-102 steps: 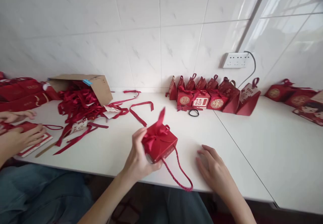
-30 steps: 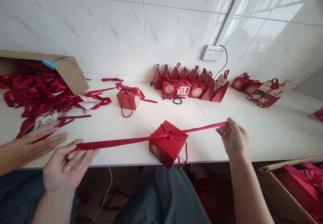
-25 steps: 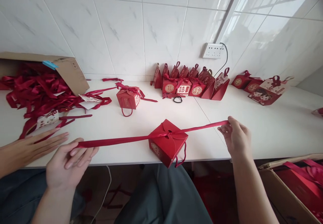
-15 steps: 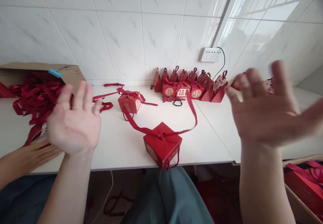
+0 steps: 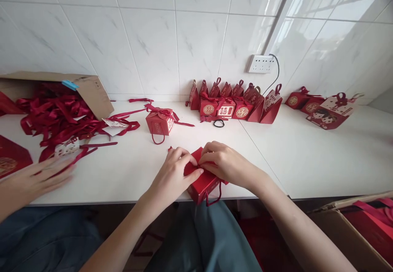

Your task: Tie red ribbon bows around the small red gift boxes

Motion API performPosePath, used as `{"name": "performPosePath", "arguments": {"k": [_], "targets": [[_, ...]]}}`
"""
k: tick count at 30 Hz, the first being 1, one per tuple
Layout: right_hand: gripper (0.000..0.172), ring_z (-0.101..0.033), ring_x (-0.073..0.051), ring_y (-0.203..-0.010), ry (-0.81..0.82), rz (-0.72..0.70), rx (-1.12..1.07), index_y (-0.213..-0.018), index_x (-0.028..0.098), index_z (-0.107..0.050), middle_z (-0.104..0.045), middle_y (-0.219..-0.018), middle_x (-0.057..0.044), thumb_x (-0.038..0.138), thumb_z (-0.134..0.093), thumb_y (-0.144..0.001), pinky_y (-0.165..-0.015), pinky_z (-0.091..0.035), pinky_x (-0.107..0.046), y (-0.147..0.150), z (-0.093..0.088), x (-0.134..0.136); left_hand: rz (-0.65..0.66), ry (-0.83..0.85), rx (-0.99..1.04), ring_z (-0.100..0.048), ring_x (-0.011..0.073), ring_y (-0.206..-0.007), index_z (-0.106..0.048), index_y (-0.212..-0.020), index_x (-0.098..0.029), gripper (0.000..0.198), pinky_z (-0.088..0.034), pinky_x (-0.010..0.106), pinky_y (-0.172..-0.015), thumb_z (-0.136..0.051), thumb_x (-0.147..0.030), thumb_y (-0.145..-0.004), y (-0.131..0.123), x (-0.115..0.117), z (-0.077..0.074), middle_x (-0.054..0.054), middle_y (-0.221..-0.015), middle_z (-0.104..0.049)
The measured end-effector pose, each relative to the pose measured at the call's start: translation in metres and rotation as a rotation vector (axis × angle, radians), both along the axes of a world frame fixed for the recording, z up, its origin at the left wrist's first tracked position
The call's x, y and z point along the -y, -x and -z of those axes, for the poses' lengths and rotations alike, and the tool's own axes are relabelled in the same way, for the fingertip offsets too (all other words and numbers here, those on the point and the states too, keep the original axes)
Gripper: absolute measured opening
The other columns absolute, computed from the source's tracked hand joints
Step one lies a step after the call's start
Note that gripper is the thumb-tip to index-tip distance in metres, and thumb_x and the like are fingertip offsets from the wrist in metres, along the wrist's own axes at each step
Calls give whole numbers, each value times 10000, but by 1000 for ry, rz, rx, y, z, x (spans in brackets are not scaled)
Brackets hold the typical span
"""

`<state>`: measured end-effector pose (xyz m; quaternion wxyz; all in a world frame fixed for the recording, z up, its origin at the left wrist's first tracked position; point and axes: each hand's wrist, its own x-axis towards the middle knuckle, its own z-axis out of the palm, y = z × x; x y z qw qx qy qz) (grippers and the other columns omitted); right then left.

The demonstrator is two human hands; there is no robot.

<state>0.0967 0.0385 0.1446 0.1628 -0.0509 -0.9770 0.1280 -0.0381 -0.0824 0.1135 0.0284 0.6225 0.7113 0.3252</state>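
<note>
Co-worker's hand (image 5: 37, 178), flat on white table (image 5: 307, 157), far left. Ribbon heap (image 5: 58, 116), dark red, spilling from cardboard carton (image 5: 92, 94). Left hand (image 5: 173, 174) and right hand (image 5: 225, 163), fingers of both pinched shut on lid of red gift box (image 5: 202, 187), at table's near edge, centre. Box judged thin card: light, easily crushed; best held by side walls or cord handle (image 5: 213, 198). Finished boxes (image 5: 233, 107), rear wall.
</note>
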Motion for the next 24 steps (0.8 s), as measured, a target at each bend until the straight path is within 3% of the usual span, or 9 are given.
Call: {"name": "performPosePath", "arguments": {"k": [4, 9, 15, 20, 24], "targets": [[107, -519, -156, -676, -24, 15, 59, -766, 138, -627, -549, -780, -66, 125, -555, -845, -611, -435, -273, 1, 2, 1, 51, 64, -27, -538, 215, -973, -614, -829, -213, 48, -466, 377, -841, -588, -251, -818, 6, 3, -7, 34, -980, -569], [110, -510, -110, -643, 199, 22, -29, -808, 157, -566, -526, -848, -41, 75, -503, -848, -634, -453, -245, 1, 15, 7, 25, 97, -204, -554, 225, -937, -664, -785, -218, 101, -425, 417, -851, -573, -196, -821, 9, 7, -16, 24, -949, -600], [137, -519, -108, -596, 87, 97, 91, -756, 169, -606, -539, -821, -33, 133, -527, -862, -580, -408, -245, 5, 6, 13, -74, 148, -361, -553, 230, -848, -628, -743, -166, 189, -454, 394, -753, -474, -116, -841, -5, 4, -17, 61, -842, -591], [118, -491, -108, -546, -10, 137, 146, -760, 169, -598, -536, -795, -32, 145, -523, -848, -529, -337, -247, 15, -2, 18, -56, 83, -218, -555, 198, -800, -550, -775, -167, 183, -485, 349, -706, -402, -140, -879, -2, 9, -10, 58, -850, -554], [93, -459, -102, -542, 68, 135, 25, -752, 173, -558, -511, -781, -14, 97, -517, -788, -537, -349, -240, 17, 10, 19, -84, -20, -134, -554, 186, -799, -500, -779, -186, 154, -494, 343, -710, -392, -159, -884, 1, 13, -3, 46, -862, -529]]}}
